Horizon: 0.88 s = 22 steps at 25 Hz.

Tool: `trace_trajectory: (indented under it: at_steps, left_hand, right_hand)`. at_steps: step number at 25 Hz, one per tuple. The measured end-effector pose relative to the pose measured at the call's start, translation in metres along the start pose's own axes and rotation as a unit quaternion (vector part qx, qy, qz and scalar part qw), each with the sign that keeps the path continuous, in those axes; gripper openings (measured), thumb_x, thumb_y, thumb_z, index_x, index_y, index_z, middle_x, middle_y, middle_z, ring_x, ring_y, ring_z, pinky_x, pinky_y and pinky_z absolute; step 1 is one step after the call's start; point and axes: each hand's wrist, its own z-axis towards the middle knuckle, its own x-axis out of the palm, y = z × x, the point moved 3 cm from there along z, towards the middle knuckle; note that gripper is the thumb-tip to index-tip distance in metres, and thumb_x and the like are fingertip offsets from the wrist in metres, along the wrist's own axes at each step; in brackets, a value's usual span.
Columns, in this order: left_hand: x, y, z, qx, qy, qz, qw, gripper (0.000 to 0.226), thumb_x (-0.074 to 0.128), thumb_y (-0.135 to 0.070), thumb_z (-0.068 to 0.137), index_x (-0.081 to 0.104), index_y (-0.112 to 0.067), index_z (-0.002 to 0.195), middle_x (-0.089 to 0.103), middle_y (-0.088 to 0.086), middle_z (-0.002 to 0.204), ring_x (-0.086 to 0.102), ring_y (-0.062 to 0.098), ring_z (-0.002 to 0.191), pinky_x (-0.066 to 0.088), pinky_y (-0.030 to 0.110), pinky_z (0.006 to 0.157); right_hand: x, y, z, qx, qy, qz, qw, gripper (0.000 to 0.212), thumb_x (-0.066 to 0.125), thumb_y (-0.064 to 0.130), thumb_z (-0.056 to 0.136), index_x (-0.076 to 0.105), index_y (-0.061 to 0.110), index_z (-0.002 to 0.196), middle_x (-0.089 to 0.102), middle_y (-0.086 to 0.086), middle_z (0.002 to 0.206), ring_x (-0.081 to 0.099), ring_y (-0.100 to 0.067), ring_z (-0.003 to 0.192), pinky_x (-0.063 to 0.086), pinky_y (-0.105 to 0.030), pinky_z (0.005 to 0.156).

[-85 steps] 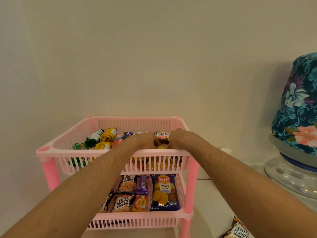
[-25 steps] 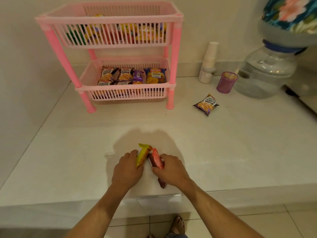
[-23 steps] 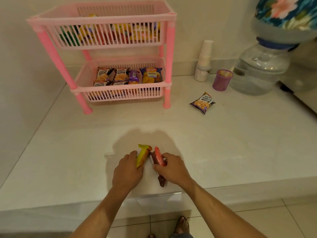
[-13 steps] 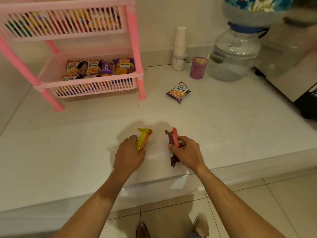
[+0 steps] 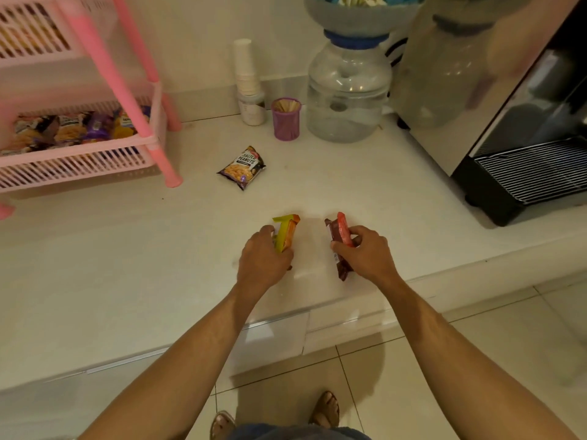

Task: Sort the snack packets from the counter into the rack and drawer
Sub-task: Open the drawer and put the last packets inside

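Left hand [image 5: 263,260]: clenched round a yellow-and-orange foil snack packet [image 5: 286,231], which stands on edge and pokes out past the fingers, away from the person.
Right hand [image 5: 365,254]: closed on a dark brown snack packet with a red edge [image 5: 340,239]; one end sticks out beyond the knuckles, the other below the palm toward the person.
Between the hands: a bare strip of the white stone worktop [image 5: 127,265]; the two packets are near each other but apart.
Beyond the left hand: a dark plastic packet printed "Salted Peanuts" [image 5: 243,168], flat on the worktop, well apart from both hands.
Far left of the left hand: a pink slatted plastic two-tier rack [image 5: 127,100]; its lower tray holds a row of snack packets [image 5: 73,130]. Blur hides the upper tray's contents.
Beyond the right hand: a purple plastic cup of wooden sticks [image 5: 286,120], just beside a white stack of paper cups [image 5: 247,81] and a clear water jar [image 5: 347,93].
Far right of the right hand: a steel machine with a black drip grille [image 5: 524,166].
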Motion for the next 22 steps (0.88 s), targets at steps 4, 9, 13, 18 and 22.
trace_trajectory:
  at_steps: [4,9,13,18,22]
  left_hand:
    - [0.033,-0.034,0.011,0.003,-0.001,-0.007,1.0,0.061,0.066,-0.035,0.08,0.046,-0.012,0.132,0.064,0.012,0.114,0.064,0.028,0.097,0.05,0.036,0.077]
    - [0.056,-0.054,0.032,-0.004,-0.021,0.004,1.0,0.061,0.067,-0.038,0.08,0.047,-0.011,0.131,0.061,0.013,0.117,0.061,0.03,0.102,0.047,0.034,0.073]
    - [0.072,-0.058,0.045,-0.001,-0.012,0.029,0.999,0.059,0.066,-0.039,0.081,0.046,-0.009,0.129,0.057,0.015,0.118,0.057,0.032,0.105,0.042,0.034,0.073]
    - [0.077,-0.054,0.054,0.042,-0.042,0.05,0.997,0.056,0.06,-0.05,0.084,0.052,-0.01,0.121,0.057,0.012,0.111,0.056,0.031,0.102,0.046,0.037,0.075]
    - [0.057,-0.045,0.073,0.069,-0.132,0.082,0.985,0.052,0.057,-0.056,0.084,0.062,-0.014,0.115,0.064,0.008,0.109,0.056,0.029,0.103,0.046,0.038,0.082]
  right_hand:
    - [-0.022,-0.017,0.029,-0.004,-0.012,-0.023,1.0,0.044,0.072,0.044,0.075,0.066,0.021,0.111,0.071,0.002,0.086,0.068,-0.017,0.076,0.058,-0.038,0.076]
    - [-0.018,-0.016,0.052,-0.027,-0.019,-0.061,0.998,0.046,0.07,0.048,0.074,0.065,0.021,0.111,0.07,0.002,0.088,0.067,-0.017,0.076,0.056,-0.032,0.072]
    - [-0.008,-0.015,0.064,-0.041,0.0,-0.114,0.993,0.05,0.065,0.053,0.076,0.062,0.021,0.113,0.07,-0.002,0.097,0.066,-0.022,0.082,0.057,-0.038,0.076]
    - [-0.003,-0.02,0.071,-0.071,-0.007,-0.161,0.984,0.061,0.049,0.071,0.08,0.06,0.024,0.118,0.069,0.002,0.099,0.065,-0.021,0.088,0.055,-0.037,0.076]
    - [-0.015,-0.034,0.083,-0.097,-0.073,-0.108,0.987,0.064,0.029,0.074,0.089,0.066,0.021,0.096,0.065,0.007,0.079,0.06,-0.015,0.074,0.053,-0.037,0.071]
